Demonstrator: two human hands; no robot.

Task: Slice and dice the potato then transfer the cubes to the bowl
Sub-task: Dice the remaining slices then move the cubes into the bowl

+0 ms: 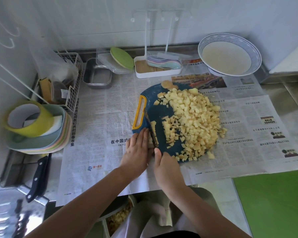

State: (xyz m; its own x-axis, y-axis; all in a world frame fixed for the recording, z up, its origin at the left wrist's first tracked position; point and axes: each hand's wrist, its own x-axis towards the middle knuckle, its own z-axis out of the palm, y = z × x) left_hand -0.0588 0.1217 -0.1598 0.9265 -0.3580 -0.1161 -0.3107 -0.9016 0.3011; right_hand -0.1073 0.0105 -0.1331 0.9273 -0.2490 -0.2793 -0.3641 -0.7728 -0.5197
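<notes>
I see my left hand point(138, 150) flat, fingers straight, on the near left corner of the dark blue plastic cutting board point(158, 110), beside the slim knife point(151, 129), whose handle my right hand point(165, 167) grips. Pale yellow diced potato cubes point(196, 117) heap over the board's right half. The white blue-rimmed bowl point(254, 52) stands well beyond the board.

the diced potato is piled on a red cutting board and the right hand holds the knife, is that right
Not quite. The head view shows the cutting board is blue, not red. The diced potato is piled on it and the right hand holds the knife.
</notes>
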